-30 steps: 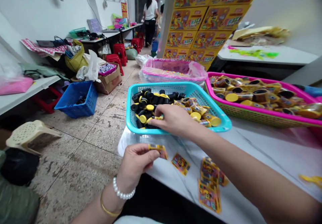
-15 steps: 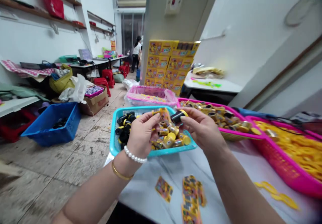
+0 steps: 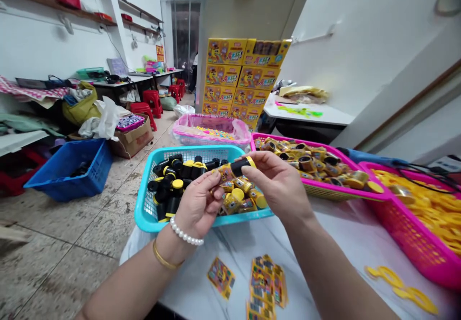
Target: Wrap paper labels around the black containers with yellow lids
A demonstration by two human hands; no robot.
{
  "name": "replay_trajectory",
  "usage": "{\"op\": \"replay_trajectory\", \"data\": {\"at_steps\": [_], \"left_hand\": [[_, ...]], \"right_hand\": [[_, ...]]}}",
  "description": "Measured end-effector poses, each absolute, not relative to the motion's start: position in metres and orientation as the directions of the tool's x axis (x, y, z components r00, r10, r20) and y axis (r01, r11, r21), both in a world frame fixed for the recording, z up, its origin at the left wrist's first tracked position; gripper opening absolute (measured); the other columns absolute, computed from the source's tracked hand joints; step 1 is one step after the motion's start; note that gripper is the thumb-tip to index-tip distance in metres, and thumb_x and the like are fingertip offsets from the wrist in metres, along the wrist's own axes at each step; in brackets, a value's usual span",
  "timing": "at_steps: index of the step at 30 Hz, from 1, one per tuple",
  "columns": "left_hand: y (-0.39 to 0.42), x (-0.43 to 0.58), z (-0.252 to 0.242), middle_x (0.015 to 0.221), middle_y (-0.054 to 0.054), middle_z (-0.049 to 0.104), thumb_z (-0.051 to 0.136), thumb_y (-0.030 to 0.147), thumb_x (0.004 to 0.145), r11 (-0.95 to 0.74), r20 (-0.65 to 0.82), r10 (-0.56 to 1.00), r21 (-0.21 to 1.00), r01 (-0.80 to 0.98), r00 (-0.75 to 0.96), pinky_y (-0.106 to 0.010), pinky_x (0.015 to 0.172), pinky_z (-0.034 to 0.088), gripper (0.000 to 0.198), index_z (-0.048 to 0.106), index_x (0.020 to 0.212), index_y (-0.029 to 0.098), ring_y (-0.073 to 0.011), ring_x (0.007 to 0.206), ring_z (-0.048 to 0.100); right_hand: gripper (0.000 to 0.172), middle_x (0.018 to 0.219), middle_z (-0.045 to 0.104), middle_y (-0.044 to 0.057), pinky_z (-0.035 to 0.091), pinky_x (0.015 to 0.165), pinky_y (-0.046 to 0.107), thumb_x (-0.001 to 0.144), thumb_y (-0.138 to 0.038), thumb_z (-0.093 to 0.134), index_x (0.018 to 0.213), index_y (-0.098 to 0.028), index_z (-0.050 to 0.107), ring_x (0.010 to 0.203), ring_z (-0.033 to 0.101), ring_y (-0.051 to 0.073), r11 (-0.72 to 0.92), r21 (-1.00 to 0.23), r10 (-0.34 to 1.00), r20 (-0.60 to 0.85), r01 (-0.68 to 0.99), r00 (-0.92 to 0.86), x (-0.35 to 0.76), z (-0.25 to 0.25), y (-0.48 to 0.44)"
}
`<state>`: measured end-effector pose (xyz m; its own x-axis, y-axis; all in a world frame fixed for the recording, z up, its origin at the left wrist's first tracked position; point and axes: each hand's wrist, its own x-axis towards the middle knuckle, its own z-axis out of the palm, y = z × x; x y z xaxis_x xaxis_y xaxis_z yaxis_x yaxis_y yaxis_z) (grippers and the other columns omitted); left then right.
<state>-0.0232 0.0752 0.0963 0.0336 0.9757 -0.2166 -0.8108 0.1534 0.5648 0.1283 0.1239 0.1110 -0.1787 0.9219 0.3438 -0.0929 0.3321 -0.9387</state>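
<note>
Over the turquoise basket (image 3: pixel 141 214), my left hand (image 3: pixel 194 202) pinches a yellow printed label (image 3: pixel 225 171) between thumb and fingers. My right hand (image 3: pixel 281 183) grips a small black cylinder (image 3: pixel 236 168) with a yellow end, tilted and meeting the label's edge. Plain black cylinders with yellow ends (image 3: pixel 173 185) fill the basket's left side; label-wrapped ones (image 3: pixel 240 196) lie at its right. Below my hands, a single label (image 3: pixel 221 277) and an overlapping pile of labels (image 3: pixel 265 284) rest on the white marbled table (image 3: pixel 201 250).
To the right stand a pink basket (image 3: pixel 324 189) of wrapped cylinders and another pink basket (image 3: pixel 406 248) of yellow plastic parts. Yellow looped pieces (image 3: pixel 403 284) lie on the table. Behind are a pink lined basket (image 3: pixel 180 135) and stacked yellow boxes (image 3: pixel 239 77). A blue crate (image 3: pixel 72 176) sits on the floor.
The label and the black cylinder have come together; a gap showed between them before. The view has shifted, with the turquoise basket now lower left and more of its black cylinders visible.
</note>
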Motion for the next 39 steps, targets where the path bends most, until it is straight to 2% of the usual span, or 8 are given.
{"op": "replay_trajectory", "data": {"at_steps": [5, 9, 13, 19, 28, 31, 35, 39], "left_hand": [[0.075, -0.025, 0.092, 0.072, 0.002, 0.063, 0.089, 0.023, 0.061, 0.147, -0.217, 0.976, 0.547, -0.824, 0.03, -0.01, 0.031, 0.02, 0.031, 0.065, 0.078, 0.011, -0.0003, 0.045, 0.042], [0.072, -0.026, 0.089, 0.067, 0.002, 0.06, 0.09, 0.03, 0.06, 0.093, -0.185, 0.982, 0.66, -0.745, -0.042, -0.012, 0.034, 0.022, 0.036, 0.069, 0.081, 0.009, -0.0019, 0.048, 0.043], [0.071, -0.03, 0.09, 0.079, 0.002, 0.063, 0.089, 0.032, 0.064, -0.124, -0.07, 0.957, 0.78, -0.613, -0.283, -0.014, 0.049, 0.043, 0.041, 0.07, 0.095, 0.014, -0.005, 0.06, 0.054], [0.067, -0.031, 0.092, 0.079, -0.001, 0.068, 0.089, 0.033, 0.067, -0.048, 0.03, 0.999, 0.841, -0.538, -0.043, -0.021, 0.063, 0.05, 0.036, 0.07, 0.089, 0.013, -0.0095, 0.068, 0.061], [0.061, -0.037, 0.097, 0.066, 0.0, 0.064, 0.083, 0.043, 0.075, -0.04, 0.043, 0.999, 0.904, -0.425, -0.003, -0.02, 0.05, 0.04, 0.035, 0.076, 0.093, 0.014, -0.008, 0.055, 0.05], [0.061, -0.039, 0.098, 0.064, 0.0, 0.065, 0.081, 0.034, 0.076, -0.059, 0.05, 0.998, 0.928, -0.368, -0.034, -0.02, 0.051, 0.041, 0.026, 0.078, 0.093, 0.014, -0.0092, 0.055, 0.053], [0.059, -0.038, 0.1, 0.094, -0.006, 0.078, 0.079, 0.018, 0.075, -0.208, 0.185, 0.977, 0.933, -0.293, -0.104, -0.025, 0.075, 0.055, 0.02, 0.08, 0.095, 0.017, -0.0161, 0.083, 0.069], [0.057, -0.038, 0.1, 0.1, -0.007, 0.078, 0.08, 0.017, 0.074, -0.194, 0.172, 0.981, 0.917, -0.347, -0.093, -0.027, 0.078, 0.057, 0.038, 0.074, 0.112, 0.018, -0.0184, 0.089, 0.071]], "right_hand": [[0.029, 0.092, 0.074, 0.004, 0.059, 0.075, 0.03, 0.076, -0.038, 0.082, 0.092, -0.021, 0.065, 0.081, 0.069, 0.017, 0.433, -0.899, 0.883, 0.41, 0.062, -0.228, 0.125, 0.114, 0.11], [0.035, 0.09, 0.074, 0.003, 0.061, 0.073, 0.031, 0.076, -0.044, 0.084, 0.094, -0.024, 0.061, 0.079, 0.071, 0.017, 0.382, -0.923, 0.882, 0.379, -0.045, -0.281, 0.123, 0.112, 0.109], [0.04, 0.088, 0.069, -0.001, 0.06, 0.073, 0.028, 0.068, -0.04, 0.091, 0.095, -0.025, 0.065, 0.079, 0.068, 0.014, 0.436, -0.896, 0.857, 0.443, -0.089, -0.263, 0.124, 0.106, 0.115], [0.033, 0.097, 0.068, 0.004, 0.061, 0.077, 0.031, 0.077, -0.031, 0.084, 0.107, -0.024, 0.072, 0.087, 0.068, 0.017, 0.528, -0.848, 0.767, 0.459, 0.035, -0.448, 0.132, 0.109, 0.117], [0.027, 0.102, 0.074, 0.006, 0.063, 0.082, 0.034, 0.082, -0.016, 0.072, 0.106, -0.028, 0.077, 0.093, 0.072, 0.021, 0.811, -0.434, 0.585, 0.629, 0.393, -0.512, 0.147, 0.135, 0.097], [0.028, 0.105, 0.074, 0.006, 0.065, 0.08, 0.033, 0.082, -0.016, 0.073, 0.108, -0.027, 0.076, 0.093, 0.073, 0.021, 0.767, -0.533, 0.639, 0.587, 0.357, -0.498, 0.143, 0.13, 0.097], [0.03, 0.094, 0.075, 0.004, 0.067, 0.073, 0.032, 0.079, -0.019, 0.077, 0.108, -0.024, 0.073, 0.081, 0.074, 0.018, 0.605, -0.759, 0.764, 0.469, 0.239, -0.444, 0.14, 0.121, 0.099], [0.027, 0.101, 0.076, 0.005, 0.065, 0.083, 0.037, 0.079, -0.016, 0.078, 0.104, -0.028, 0.076, 0.091, 0.074, 0.02, 0.714, -0.649, 0.692, 0.598, 0.262, -0.404, 0.141, 0.122, 0.097]]}}
